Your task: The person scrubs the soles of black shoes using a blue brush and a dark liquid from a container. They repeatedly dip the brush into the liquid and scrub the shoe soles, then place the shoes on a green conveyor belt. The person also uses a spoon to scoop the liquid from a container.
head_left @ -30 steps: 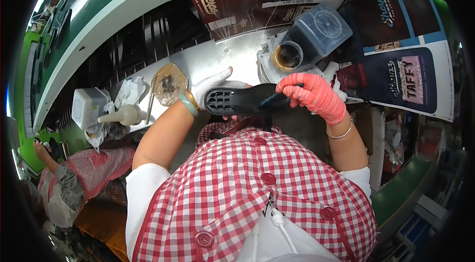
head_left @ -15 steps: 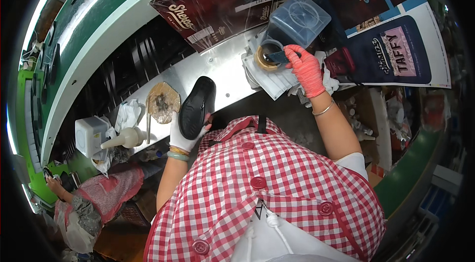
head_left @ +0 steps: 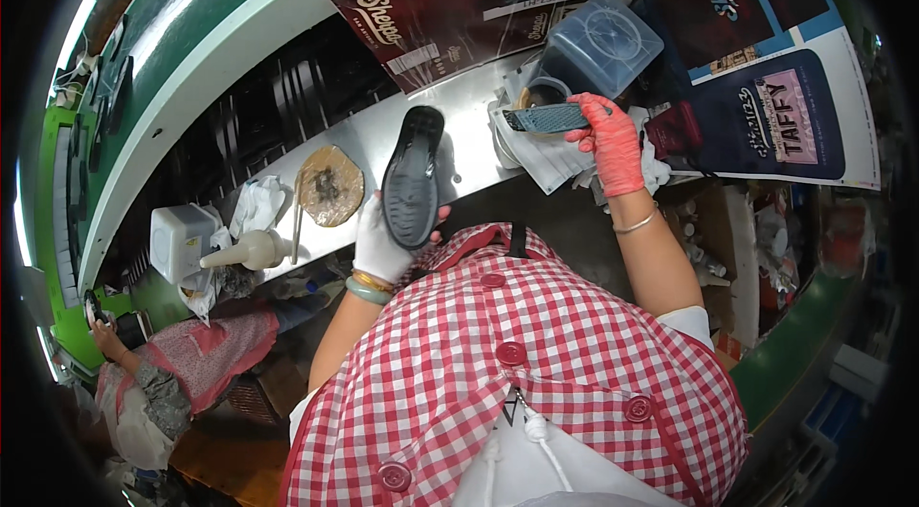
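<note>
A black shoe sole (head_left: pixel 414 183), long and glossy with a ridged face turned up, rests in my left hand (head_left: pixel 376 244). That hand wears a white glove with bare fingertips and is closed around the sole's near end. My right hand (head_left: pixel 615 148), in a coral-red glove, pinches one end of a flat blue-grey brush-like strip (head_left: pixel 550 117) with a darker far tip. The strip lies level above white sheets (head_left: pixel 548 160) and in front of a round cup (head_left: pixel 548 88), which it partly covers.
A metal bench (head_left: pixel 474 162) carries a brown-stained disc (head_left: pixel 332 186), a stick (head_left: pixel 297 229), a nozzle bottle (head_left: pixel 254 251) and a white container (head_left: pixel 182 244). A clear plastic box (head_left: pixel 605 45) stands behind the cup. Printed sheets (head_left: pixel 421 4) cover the back. Another person (head_left: pixel 206 354) works at left.
My right hand has lifted the strip out of the cup and swung it level. The sole has turned more upright, showing its ridged face. The whole view has shifted slightly.
</note>
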A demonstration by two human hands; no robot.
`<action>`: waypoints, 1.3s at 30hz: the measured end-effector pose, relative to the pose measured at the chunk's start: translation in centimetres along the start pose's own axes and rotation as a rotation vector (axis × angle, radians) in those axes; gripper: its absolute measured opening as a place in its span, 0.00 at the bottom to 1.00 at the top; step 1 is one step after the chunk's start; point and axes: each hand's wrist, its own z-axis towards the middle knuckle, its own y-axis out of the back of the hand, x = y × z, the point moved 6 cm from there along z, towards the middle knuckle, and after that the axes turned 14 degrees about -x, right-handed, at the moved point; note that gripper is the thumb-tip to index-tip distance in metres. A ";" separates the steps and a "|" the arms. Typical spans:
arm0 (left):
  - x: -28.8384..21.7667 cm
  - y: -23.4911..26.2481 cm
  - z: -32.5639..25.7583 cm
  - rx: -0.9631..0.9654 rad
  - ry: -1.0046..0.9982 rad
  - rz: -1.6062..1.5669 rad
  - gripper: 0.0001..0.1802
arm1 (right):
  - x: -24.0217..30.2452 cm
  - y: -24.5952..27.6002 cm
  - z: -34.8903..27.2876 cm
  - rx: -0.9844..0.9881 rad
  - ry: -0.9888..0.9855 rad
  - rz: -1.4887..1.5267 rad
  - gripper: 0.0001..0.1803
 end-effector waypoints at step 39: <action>0.9 -10.6 -1.4 0.338 -0.070 0.015 0.36 | 6.6 -7.1 -10.2 0.202 0.107 0.144 0.11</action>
